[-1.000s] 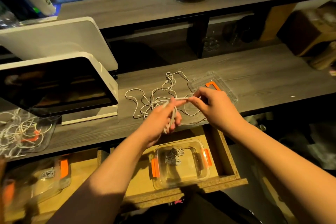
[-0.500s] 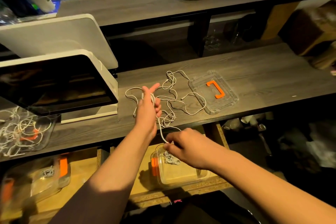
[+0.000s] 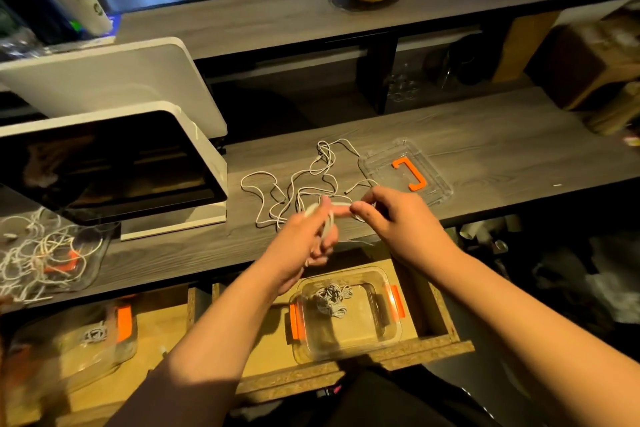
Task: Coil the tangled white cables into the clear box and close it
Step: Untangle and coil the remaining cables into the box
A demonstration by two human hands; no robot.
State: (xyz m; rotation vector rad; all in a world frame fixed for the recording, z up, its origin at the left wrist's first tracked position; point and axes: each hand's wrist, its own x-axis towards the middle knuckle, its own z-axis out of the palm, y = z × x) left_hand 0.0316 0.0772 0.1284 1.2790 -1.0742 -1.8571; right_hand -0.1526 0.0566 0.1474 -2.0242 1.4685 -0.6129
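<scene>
Cables sprawl on the surface left of the lid; left hand grips a coil, right hand pinches the strand. Box waits below. Risk: a snag yanking the loops loose.

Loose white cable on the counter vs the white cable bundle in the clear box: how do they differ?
The loose white cable sprawls in open loops on the grey counter; the white cable bundle is compact. The loose cable is in both hands; the bundle lies untouched in the clear box in the drawer. Both are thin and white.
</scene>
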